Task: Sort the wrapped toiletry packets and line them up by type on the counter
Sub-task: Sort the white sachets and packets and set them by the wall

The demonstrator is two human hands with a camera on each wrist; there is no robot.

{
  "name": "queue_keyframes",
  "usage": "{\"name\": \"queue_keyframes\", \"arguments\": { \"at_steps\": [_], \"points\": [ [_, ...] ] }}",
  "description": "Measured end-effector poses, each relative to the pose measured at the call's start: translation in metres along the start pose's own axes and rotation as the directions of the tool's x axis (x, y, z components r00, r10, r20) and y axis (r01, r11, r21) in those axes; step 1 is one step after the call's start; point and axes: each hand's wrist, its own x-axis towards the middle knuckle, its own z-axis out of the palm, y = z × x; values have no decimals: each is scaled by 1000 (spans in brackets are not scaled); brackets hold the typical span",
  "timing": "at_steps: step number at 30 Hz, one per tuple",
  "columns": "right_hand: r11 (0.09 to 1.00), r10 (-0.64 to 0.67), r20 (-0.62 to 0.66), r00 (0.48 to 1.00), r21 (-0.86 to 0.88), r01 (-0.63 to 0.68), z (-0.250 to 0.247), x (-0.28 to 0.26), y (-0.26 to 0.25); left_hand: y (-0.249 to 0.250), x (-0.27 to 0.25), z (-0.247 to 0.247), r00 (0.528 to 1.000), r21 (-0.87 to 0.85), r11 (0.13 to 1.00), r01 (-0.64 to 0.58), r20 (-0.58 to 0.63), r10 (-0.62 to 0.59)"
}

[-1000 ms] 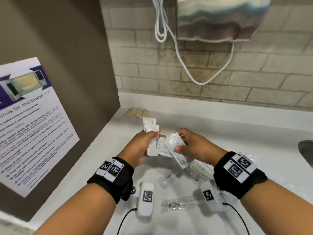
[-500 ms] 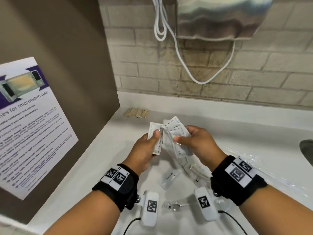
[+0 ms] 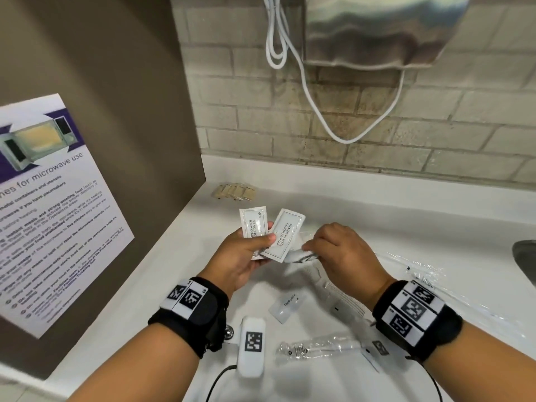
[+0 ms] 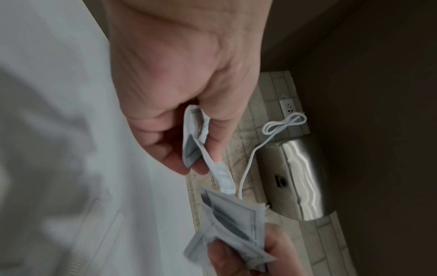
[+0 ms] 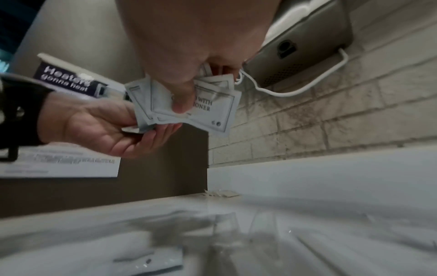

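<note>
Above the white counter (image 3: 162, 285), my left hand (image 3: 261, 239) pinches two white shampoo-with-conditioner sachets (image 3: 285, 236), fanned apart, between thumb and fingers. My right hand (image 3: 311, 246) is just to their right, its curled fingers pinching a further small bunch of white sachets (image 3: 298, 255). In the right wrist view the right thumb presses the sachets (image 5: 212, 104), and the left hand (image 5: 106, 127) grips its sachets beside them. The left wrist view shows the left hand's fingers (image 4: 212, 142) on folded sachets (image 4: 194, 138).
On the counter below my hands lie a toothpaste packet (image 3: 285, 307), a wrapped comb (image 3: 343, 303) and a clear-wrapped toothbrush (image 3: 319, 348). A row of tan packets (image 3: 235, 191) sits at the back left. A clear plastic bag (image 3: 420, 271) and a sink edge (image 3: 525, 256) lie right; a hand dryer (image 3: 377, 30) hangs above.
The single bunch held between both hands has been split. The left hand now holds two sachets fanned out, and the right hand has drawn slightly right and down with the others.
</note>
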Motion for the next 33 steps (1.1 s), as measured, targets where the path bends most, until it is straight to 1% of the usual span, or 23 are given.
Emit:
{"name": "queue_keyframes", "arguments": {
  "at_steps": [1, 2, 3, 4, 5, 6, 7, 8, 9, 10, 11, 13, 14, 16, 17, 19, 23, 27, 29, 30, 31, 32, 33],
  "points": [
    [988, 112, 26, 993, 102, -114, -4, 1, -3, 1, 0, -1, 1000, -22, 1000, -16, -17, 15],
    [942, 254, 73, 964, 207, -264, -7, 2, -3, 1, 1, -2, 999, -43, 998, -38, -34, 36],
    [851, 407, 144, 902, 299, -432, -12, 4, -5, 0, 2, -3, 997, -67, 996, -59, -50, 55],
    [710, 544, 231, 806, 385, -590, -15, 6, -5, 0, 3, -3, 996, -90, 993, -75, -61, 69],
    [532, 631, 314, 709, 489, -691, -17, 8, -6, 0, 3, -2, 994, -106, 991, -85, -71, 78],
    [338, 667, 383, 639, 609, -718, -17, 10, -8, 0, 3, -1, 994, -109, 990, -90, -73, 82],
    [144, 668, 440, 600, 715, -684, -16, 14, -11, -1, 1, 1, 994, -103, 991, -86, -73, 78],
    [-38, 645, 492, 585, 785, -618, -13, 18, -14, -1, 0, 4, 996, -86, 993, -76, -62, 70],
    [-195, 609, 541, 580, 811, -551, -10, 21, -17, -2, -2, 8, 997, -64, 996, -61, -39, 59],
    [-289, 573, 577, 582, 807, -515, -6, 24, -20, -3, -2, 12, 999, -37, 998, -45, -1, 45],
    [-316, 552, 596, 584, 797, -515, -4, 27, -24, -4, -3, 15, 999, -21, 999, -28, 36, 29],
    [-288, 560, 595, 576, 792, -538, 0, 32, -27, -2, -4, 17, 998, -41, 999, 6, 58, -3],
    [-275, 589, 586, 556, 793, -543, 0, 33, -25, -1, -3, 15, 998, -79, 997, 20, 54, -16],
    [-282, 640, 568, 518, 800, -529, -3, 34, -19, 3, -2, 10, 999, -150, 988, 45, 33, -40],
    [-295, 642, 568, 515, 803, -517, -4, 35, -13, 5, -2, 7, 999, -171, 984, 50, 22, -47],
    [-307, 621, 576, 531, 803, -511, -9, 37, -5, 4, 0, 3, 998, -213, 976, 55, 18, -52],
    [-244, 532, 593, 605, 791, -561, -16, 46, -6, 1, 4, 6, 996, -318, 945, 79, 55, -65],
    [-165, 514, 563, 647, 805, -570, -14, 55, -11, -2, 6, 13, 987, -272, 955, 119, 132, -86],
    [-62, 466, 560, 685, 793, -606, -18, 60, -10, -1, 6, 10, 977, -197, 968, 155, 176, -120],
    [2, 416, 581, 700, 769, -639, -23, 63, -8, 0, 6, 8, 967, -134, 975, 178, 206, -149],
    [88, 343, 614, 711, 732, -675, -30, 67, -7, 2, 6, 6, 954, -61, 978, 199, 242, -179],
    [213, 252, 658, 710, 678, -704, -37, 72, -8, 5, 6, 4, 937, 12, 977, 214, 281, -208],
    [397, 172, 696, 697, 599, -696, -44, 78, -10, 9, 6, 4, 917, 79, 970, 230, 315, -243]
  ]
}}
